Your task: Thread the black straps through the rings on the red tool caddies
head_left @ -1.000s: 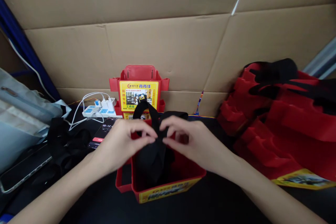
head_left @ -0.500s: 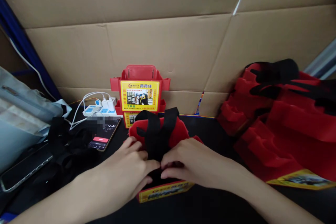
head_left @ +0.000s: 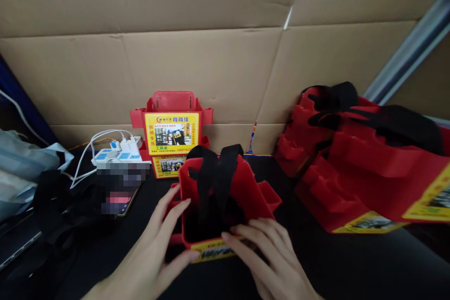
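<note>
A red plastic tool box [head_left: 246, 176] with a yellow label on its front stands upright before me on the black table. A black strap [head_left: 225, 173] comes through its back panel and hangs down into it. My left hand [head_left: 165, 236] holds the box's left front corner, with two fingers at the left rim and the thumb against the front label. My right hand [head_left: 269, 255] grips the right front corner, its fingers bent over the front rim and label. The right thumb is hidden. The box's dark inside is hard to make out.
Two stacked red tool boxes [head_left: 172, 133] stand behind, against the cardboard wall [head_left: 211, 70]. Several strapped red boxes [head_left: 365, 150] are piled at right. At left are a white power strip [head_left: 117, 154] with cables, a phone [head_left: 123, 192] and black straps [head_left: 59, 225].
Both hands have left the strap inside the box and moved apart to its front corners. The strap's lower part now hangs free inside. The view has shifted to the right.
</note>
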`<action>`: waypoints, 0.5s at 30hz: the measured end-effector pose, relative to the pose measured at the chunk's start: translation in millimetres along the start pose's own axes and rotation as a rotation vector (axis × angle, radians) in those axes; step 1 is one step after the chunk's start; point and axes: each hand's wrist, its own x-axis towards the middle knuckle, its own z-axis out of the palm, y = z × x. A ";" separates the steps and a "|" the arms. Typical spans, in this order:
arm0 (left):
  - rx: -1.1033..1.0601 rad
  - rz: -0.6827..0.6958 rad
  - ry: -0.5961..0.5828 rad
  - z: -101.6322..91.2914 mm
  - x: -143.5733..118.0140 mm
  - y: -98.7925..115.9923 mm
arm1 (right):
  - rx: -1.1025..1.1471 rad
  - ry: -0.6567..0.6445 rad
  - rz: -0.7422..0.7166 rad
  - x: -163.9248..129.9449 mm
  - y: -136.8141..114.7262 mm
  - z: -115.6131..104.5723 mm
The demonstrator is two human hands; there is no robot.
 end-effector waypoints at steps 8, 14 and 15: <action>-0.136 0.234 0.224 61.2 119.1 -17.5 | -0.425 -0.029 0.213 -7.8 80.7 24.0; -0.245 0.229 0.349 101.0 182.4 -19.2 | -0.453 -0.069 0.334 -2.3 137.1 42.7; -0.251 0.233 0.349 103.6 190.1 -19.8 | -0.459 -0.067 0.340 -3.0 142.9 45.4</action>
